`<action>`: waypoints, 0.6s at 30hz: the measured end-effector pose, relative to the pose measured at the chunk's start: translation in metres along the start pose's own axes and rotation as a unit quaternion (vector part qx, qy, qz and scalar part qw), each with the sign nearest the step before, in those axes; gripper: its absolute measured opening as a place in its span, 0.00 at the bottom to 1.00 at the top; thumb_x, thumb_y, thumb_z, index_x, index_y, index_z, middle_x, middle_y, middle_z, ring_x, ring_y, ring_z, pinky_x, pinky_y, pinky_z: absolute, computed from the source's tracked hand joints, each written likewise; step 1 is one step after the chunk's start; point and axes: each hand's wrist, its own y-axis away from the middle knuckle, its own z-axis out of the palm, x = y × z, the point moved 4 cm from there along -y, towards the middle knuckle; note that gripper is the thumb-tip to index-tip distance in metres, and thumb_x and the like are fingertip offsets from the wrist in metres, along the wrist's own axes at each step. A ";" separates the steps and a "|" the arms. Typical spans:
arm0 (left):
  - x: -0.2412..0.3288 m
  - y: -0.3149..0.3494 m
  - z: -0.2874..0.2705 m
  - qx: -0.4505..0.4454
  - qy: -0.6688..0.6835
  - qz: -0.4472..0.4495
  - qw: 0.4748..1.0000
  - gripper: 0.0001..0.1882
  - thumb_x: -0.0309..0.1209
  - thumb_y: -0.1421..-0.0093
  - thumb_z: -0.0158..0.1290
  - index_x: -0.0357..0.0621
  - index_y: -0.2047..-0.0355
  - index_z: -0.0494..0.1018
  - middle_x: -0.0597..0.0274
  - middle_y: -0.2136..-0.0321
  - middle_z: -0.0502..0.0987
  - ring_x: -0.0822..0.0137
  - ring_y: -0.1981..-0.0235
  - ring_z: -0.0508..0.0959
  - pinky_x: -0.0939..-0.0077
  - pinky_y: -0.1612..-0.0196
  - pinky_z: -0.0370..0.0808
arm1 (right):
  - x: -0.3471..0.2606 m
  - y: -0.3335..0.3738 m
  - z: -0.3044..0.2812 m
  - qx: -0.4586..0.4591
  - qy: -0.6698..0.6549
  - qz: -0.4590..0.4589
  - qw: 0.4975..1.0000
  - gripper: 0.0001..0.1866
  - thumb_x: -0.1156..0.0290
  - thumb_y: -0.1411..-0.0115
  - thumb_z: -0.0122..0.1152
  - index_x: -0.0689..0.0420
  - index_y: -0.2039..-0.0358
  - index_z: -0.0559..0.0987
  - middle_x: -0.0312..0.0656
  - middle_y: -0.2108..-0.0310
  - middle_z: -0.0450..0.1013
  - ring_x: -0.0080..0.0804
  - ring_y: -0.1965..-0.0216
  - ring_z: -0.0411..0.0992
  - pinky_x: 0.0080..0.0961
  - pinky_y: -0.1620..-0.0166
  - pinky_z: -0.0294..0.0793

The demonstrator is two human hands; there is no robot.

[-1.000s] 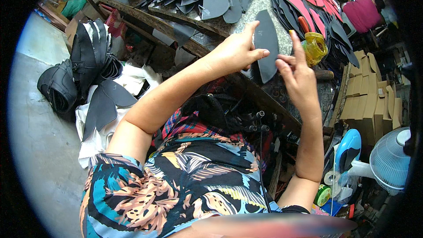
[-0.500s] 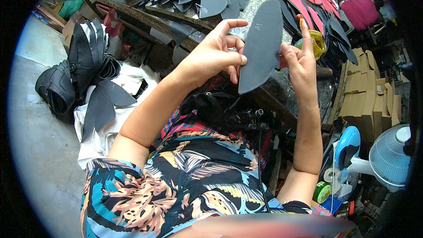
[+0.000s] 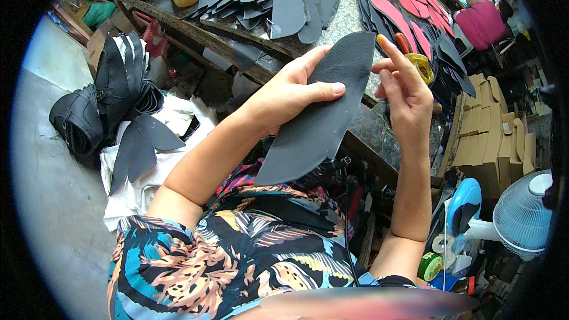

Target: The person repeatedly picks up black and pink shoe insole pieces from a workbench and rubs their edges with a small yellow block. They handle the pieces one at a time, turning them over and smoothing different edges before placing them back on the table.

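Left hand (image 3: pixel 294 90) clamped on black piece (image 3: pixel 308 127) | right hand (image 3: pixel 410 99) near, fingers parted | green roll (image 3: pixel 430 266): label unreadable

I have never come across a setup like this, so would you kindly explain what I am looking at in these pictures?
Happily. There is no machine here: these are a person's own bare hands. All the pictures come from one wide fisheye camera worn on the head, looking down, which is why straight edges bend near the rim.

The left hand holds a curved black panel, with its thumb on top. The right hand is beside the panel's upper end, index finger raised; whether that fingertip touches it, I cannot tell.

On the workbench lie black cut pieces, red cut pieces and a yellow jar. Off to the right is a fan.
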 end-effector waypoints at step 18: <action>0.009 0.005 0.006 -0.035 -0.038 -0.015 0.999 0.34 0.29 0.41 0.60 0.37 0.36 0.61 0.63 0.58 0.78 0.78 0.64 0.78 0.83 0.61 0.78 | 0.016 0.005 -0.003 -0.004 -0.046 -0.006 0.999 0.23 0.82 0.38 0.55 0.52 0.43 0.77 0.36 0.59 0.74 0.16 0.69 0.68 0.14 0.64 0.71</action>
